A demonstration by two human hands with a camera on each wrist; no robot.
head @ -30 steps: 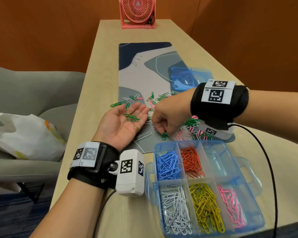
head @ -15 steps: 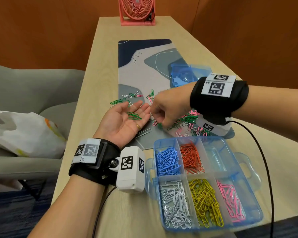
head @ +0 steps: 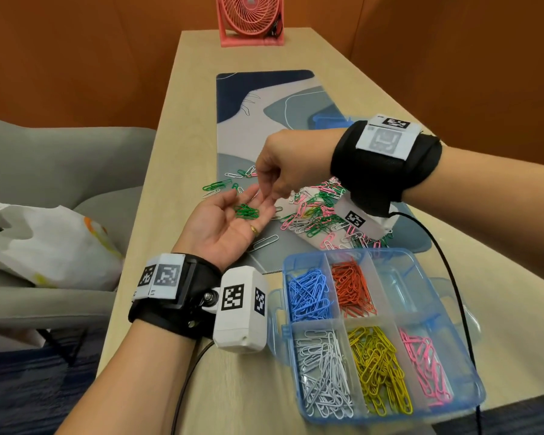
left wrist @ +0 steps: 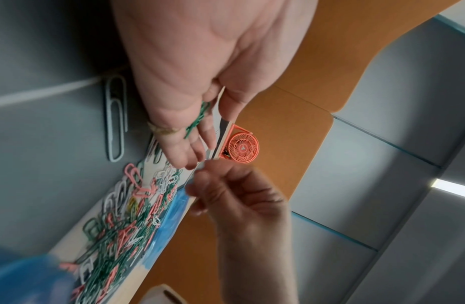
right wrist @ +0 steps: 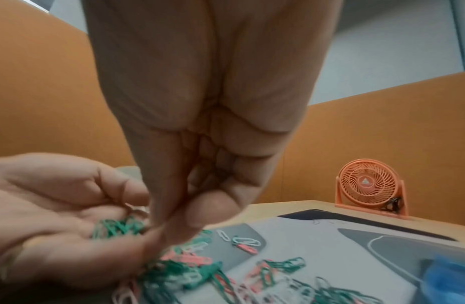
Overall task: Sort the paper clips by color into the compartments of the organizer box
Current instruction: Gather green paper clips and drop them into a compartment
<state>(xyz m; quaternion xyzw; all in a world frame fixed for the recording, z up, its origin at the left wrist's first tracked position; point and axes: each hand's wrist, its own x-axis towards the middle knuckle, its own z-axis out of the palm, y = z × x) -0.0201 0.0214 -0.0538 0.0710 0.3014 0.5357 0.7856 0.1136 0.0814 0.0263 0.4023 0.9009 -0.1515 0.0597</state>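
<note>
Off to the left of both hands, a white plastic bag (head: 41, 240) lies on a grey chair (head: 60, 158) beside the desk (head: 182, 127).

The left hand (head: 230, 221) lies palm up with its fingers relaxed and straight, its back low over the near left corner of the patterned desk mat (head: 264, 98). A small bunch of green paper clips (head: 246, 211) rests on the base of its fingers, cradled rather than gripped. Just beyond its fingertips a few loose green and white clips (head: 220, 185) lie scattered on the mat, and one large silver clip (head: 266, 241) lies just beside the heel of the palm, on the side toward the box.

The right hand (head: 283, 166) hangs directly above the left hand's fingertips, its fingers curled down and the thumb and forefinger brought together in a pinch. The right wrist view shows the tips pressed close over the green bunch, but blur hides whether a clip sits between them, so I cannot tell what it holds.

Below and just to the right of the right hand, under its wrist, the mixed pile of clips (head: 324, 211) spreads over the mat: green, pink and white tangled together.

Nearer than both hands and to the right of the left wrist stands the blue organizer box (head: 453, 321). Its compartments hold blue, orange, white, yellow and pink clips; the far right one shows no clips.

Far beyond the hands, a pink fan (head: 250, 18) stands at the desk's end.
</note>
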